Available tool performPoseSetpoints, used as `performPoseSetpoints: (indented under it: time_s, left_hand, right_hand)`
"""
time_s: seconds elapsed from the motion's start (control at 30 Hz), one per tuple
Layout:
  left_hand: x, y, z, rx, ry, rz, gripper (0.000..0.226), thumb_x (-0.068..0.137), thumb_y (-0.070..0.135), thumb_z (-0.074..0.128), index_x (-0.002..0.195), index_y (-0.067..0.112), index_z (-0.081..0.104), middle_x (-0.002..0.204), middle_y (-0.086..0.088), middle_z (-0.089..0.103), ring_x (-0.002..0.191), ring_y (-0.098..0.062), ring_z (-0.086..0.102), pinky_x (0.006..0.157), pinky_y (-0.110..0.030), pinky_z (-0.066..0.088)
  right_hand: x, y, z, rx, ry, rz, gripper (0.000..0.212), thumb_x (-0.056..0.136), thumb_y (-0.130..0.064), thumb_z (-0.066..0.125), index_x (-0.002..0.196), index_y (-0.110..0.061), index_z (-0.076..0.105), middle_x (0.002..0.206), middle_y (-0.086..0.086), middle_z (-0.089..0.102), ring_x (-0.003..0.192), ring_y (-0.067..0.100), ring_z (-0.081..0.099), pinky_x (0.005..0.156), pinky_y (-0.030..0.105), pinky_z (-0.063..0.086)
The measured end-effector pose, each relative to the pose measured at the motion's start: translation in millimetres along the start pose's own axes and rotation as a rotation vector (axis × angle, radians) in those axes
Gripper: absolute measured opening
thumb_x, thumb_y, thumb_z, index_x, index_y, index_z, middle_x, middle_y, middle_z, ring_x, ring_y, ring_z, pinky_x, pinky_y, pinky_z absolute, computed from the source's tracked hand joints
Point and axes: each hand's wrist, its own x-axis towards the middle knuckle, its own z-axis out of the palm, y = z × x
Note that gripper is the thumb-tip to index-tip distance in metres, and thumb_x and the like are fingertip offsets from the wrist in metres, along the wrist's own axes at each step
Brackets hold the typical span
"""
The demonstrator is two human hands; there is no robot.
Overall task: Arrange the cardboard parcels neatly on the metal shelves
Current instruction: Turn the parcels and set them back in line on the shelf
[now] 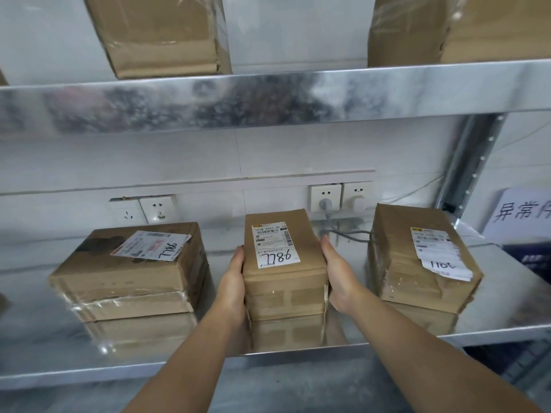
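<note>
A narrow cardboard parcel (284,275) with a white label stands in the middle of the shiny metal shelf (35,347). My left hand (234,281) presses flat against its left side. On its right side lies my right hand (338,272), fingers straight along the cardboard. A wider taped parcel (131,272) sits to the left on the same shelf, and a third parcel (417,260) with a peeling label sits to the right. Both stand apart from the middle one.
The upper shelf (268,96) carries two larger boxes, one at the left (161,34) and one at the right (459,28). Wall sockets (340,196) with plugs and a grey cable (348,234) lie behind the parcels. A white paper sign (521,213) stands at far right beside the upright post (474,162).
</note>
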Motion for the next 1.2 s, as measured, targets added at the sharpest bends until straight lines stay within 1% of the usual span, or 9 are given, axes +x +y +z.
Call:
performPoseSetpoints:
  time_s: [0.13, 0.2, 0.3, 0.43, 0.67, 0.83, 1.0, 1.13, 1.2]
  left_hand:
    - [-7, 7, 1, -0.018, 0.041, 0.046, 0.043, 0.107, 0.041, 0.043, 0.101, 0.011, 0.073, 0.080, -0.004, 0.078, 0.064, -0.014, 0.075, 0.047, -0.018, 0.052]
    - [-5, 12, -1, -0.036, 0.092, 0.128, 0.033, 0.105, 0.033, 0.049, 0.117, 0.009, 0.068, 0.108, -0.003, 0.077, 0.093, -0.011, 0.074, 0.081, -0.021, 0.055]
    - [-2, 26, -6, 0.000, 0.132, 0.284, 0.045, 0.104, 0.029, 0.049, 0.146, 0.013, 0.053, 0.146, 0.001, 0.057, 0.134, -0.011, 0.051, 0.119, -0.028, 0.027]
    - [-7, 45, 11, -0.004, 0.050, 0.434, 0.038, 0.104, 0.026, 0.048, 0.140, 0.017, 0.057, 0.141, 0.006, 0.059, 0.128, -0.007, 0.053, 0.115, -0.026, 0.030]
    - [-33, 42, 88, 0.118, -0.137, 0.449, 0.043, 0.075, 0.052, 0.062, 0.114, 0.038, 0.069, 0.131, 0.016, 0.065, 0.128, -0.004, 0.054, 0.104, -0.028, 0.035]
    - [-27, 8, 148, 0.185, -0.263, 0.327, 0.029, 0.101, 0.039, 0.054, 0.126, 0.029, 0.061, 0.130, 0.011, 0.060, 0.129, -0.012, 0.051, 0.108, -0.030, 0.034]
    - [-15, -48, 189, 0.341, -0.295, 0.089, 0.058, 0.103, 0.052, 0.047, 0.153, 0.024, 0.042, 0.154, 0.003, 0.044, 0.146, -0.021, 0.037, 0.124, -0.044, 0.024]
    - [-14, -73, 205, 0.356, -0.232, -0.004, 0.029, 0.103, 0.051, 0.048, 0.103, 0.030, 0.068, 0.111, 0.011, 0.067, 0.117, -0.015, 0.059, 0.117, -0.039, 0.036]
    - [-15, -78, 207, 0.332, -0.213, -0.032, 0.030, 0.104, 0.051, 0.047, 0.105, 0.030, 0.069, 0.105, 0.010, 0.071, 0.110, -0.013, 0.061, 0.111, -0.037, 0.042]
  right_hand:
    - [-2, -6, -2, -0.095, 0.024, -0.043, 0.054, 0.106, -0.057, 0.036, 0.117, -0.019, 0.073, 0.104, 0.000, 0.079, 0.106, 0.019, 0.071, 0.105, 0.040, 0.050]
    - [-3, -10, -4, -0.142, 0.033, -0.061, 0.053, 0.107, -0.056, 0.034, 0.123, -0.020, 0.070, 0.109, -0.001, 0.078, 0.108, 0.016, 0.069, 0.098, 0.033, 0.051]
    - [-8, -18, -6, -0.188, 0.014, -0.111, 0.055, 0.105, -0.061, 0.035, 0.140, -0.026, 0.060, 0.141, -0.002, 0.063, 0.136, 0.020, 0.053, 0.120, 0.046, 0.034]
    - [-12, -44, -11, -0.236, 0.011, -0.231, 0.080, 0.092, -0.075, 0.041, 0.159, -0.032, 0.034, 0.165, -0.010, 0.031, 0.154, 0.016, 0.026, 0.127, 0.050, 0.015]
    - [-40, -114, -59, -0.254, 0.119, -0.432, 0.067, 0.095, -0.066, 0.041, 0.149, -0.027, 0.050, 0.151, -0.006, 0.050, 0.135, 0.019, 0.046, 0.122, 0.049, 0.027]
    - [-61, -141, -141, -0.258, 0.414, -0.488, 0.056, 0.095, -0.059, 0.048, 0.142, -0.029, 0.058, 0.139, -0.009, 0.055, 0.131, 0.017, 0.047, 0.108, 0.040, 0.034]
    - [-66, -125, -213, -0.241, 0.530, -0.232, 0.061, 0.105, -0.051, 0.046, 0.154, -0.014, 0.044, 0.158, 0.005, 0.043, 0.146, 0.029, 0.038, 0.117, 0.044, 0.029]
    - [-58, -96, -228, -0.189, 0.398, -0.012, 0.048, 0.107, -0.053, 0.041, 0.124, -0.014, 0.063, 0.125, 0.007, 0.068, 0.111, 0.024, 0.064, 0.092, 0.043, 0.052]
    - [-45, -84, -227, -0.138, 0.334, 0.036, 0.052, 0.103, -0.062, 0.042, 0.116, -0.019, 0.068, 0.111, 0.008, 0.076, 0.101, 0.028, 0.070, 0.092, 0.048, 0.055]
